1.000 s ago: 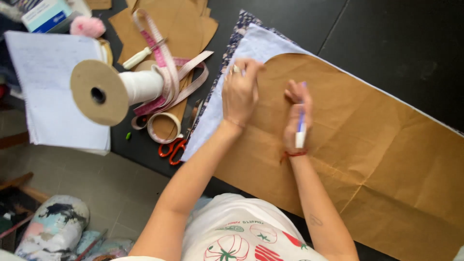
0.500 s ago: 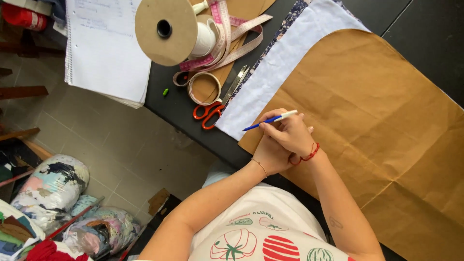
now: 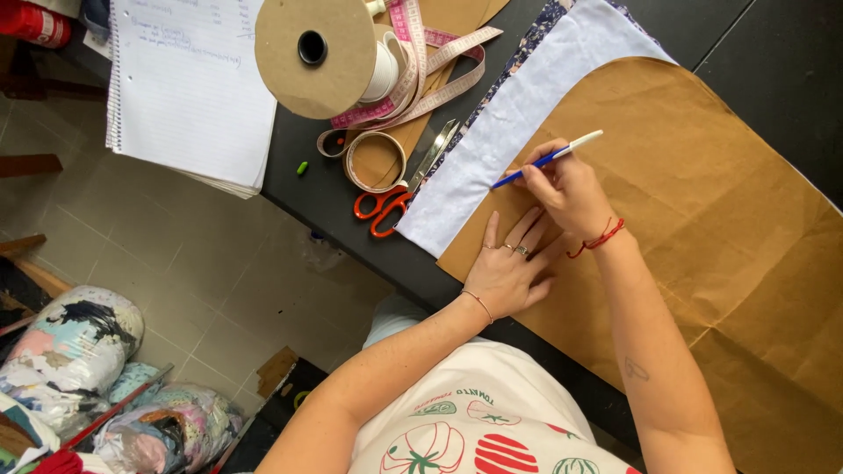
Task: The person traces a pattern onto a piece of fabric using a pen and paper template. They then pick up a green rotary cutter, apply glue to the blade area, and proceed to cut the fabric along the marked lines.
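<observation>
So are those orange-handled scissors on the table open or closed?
Closed, as far as shows: the scissors lie flat on the black table, blades together in one strip, the two orange loops side by side.

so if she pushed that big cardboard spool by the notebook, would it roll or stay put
The spool would probably roll if nudged sideways: it seems to lie on its side, its round cardboard disc facing the camera. It looks light for its size, with little white tape left on the core. The measuring tape draped against it might drag along or slow it.
</observation>
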